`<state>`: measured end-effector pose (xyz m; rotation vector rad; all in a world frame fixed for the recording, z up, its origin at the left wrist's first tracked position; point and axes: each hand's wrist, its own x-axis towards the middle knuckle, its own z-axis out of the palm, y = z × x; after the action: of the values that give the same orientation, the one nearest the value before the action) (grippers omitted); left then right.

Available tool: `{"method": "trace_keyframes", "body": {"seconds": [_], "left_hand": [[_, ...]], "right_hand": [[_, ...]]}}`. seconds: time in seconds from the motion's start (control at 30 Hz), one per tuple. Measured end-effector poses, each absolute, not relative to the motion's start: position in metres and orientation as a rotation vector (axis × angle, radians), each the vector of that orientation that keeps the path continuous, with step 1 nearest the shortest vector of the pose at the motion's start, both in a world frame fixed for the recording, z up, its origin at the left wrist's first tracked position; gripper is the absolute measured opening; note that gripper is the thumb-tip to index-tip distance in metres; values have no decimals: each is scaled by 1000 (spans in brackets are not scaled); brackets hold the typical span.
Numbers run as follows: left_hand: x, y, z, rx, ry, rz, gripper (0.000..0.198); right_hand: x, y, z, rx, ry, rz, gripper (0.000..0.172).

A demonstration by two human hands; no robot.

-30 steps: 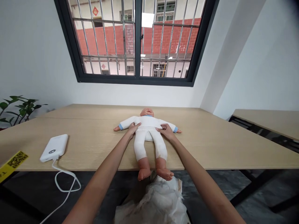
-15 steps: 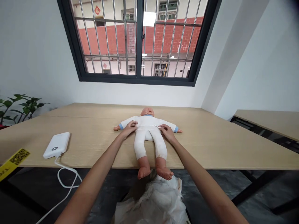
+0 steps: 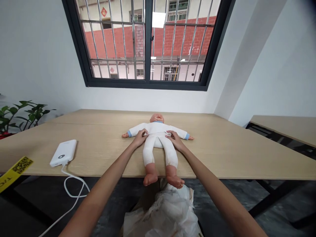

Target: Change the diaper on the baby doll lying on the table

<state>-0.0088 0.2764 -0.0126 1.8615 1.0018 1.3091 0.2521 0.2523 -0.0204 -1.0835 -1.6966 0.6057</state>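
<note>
The left hand sat at the waist of the doll, thumb and fingers curled in toward the clothes, and the right hand did likewise on the opposite side. From my end I could not tell whether either had the fabric pinched or merely rested against it. I read the step as straightening the clothes: both hands were where the hem of the white top met the trousers. To my mind, the next move called for an even hold at both sides and a light, level pull, since a hard tug toward me could have slid the doll off the edge.

The doll lay on its back on the desk, about midway between the left and right corners. Its long axis ran front to back, close to square with the near edge. The head pointed to the far edge, on the window's side; the legs came toward me, slightly parted, with the feet jutting past the near edge. The arms stretched out to both sides, roughly parallel to that edge. Well to the left, near the front edge, I had a white pack, its cord hanging off the desk.
</note>
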Motion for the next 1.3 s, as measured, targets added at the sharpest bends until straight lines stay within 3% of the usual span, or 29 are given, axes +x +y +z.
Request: {"method": "trace_keyframes", "body": {"seconds": [0.33,0.53,0.77,0.93,1.0,1.07,1.17,1.3], "left_hand": [[1,284,-15,1797,1154,1405,12],[1,284,-19,1792,1185,1425,8],[6,237,24,1627,1356,1723,12],[0,100,16,1988,1107,2172,8],[-3,49,-16,2504,783,1978,18],[-1,18,-50,2828,643,1517,18],[12,14,-87,2685,998,847,20],[35,45,-113,2364,1123,585,28]], "right_hand": [[256,258,-18,-1091,-1679,728,62],[259,266,-25,-1108,-1731,627,56],[257,260,-15,-1160,-1610,491,61],[255,153,23,-967,-1443,180,31],[257,87,29,-938,-1389,177,19],[263,26,26,-940,-1374,174,12],[277,-25,10,-1043,-1491,216,31],[292,-15,-32,-1399,-1859,671,39]]}}
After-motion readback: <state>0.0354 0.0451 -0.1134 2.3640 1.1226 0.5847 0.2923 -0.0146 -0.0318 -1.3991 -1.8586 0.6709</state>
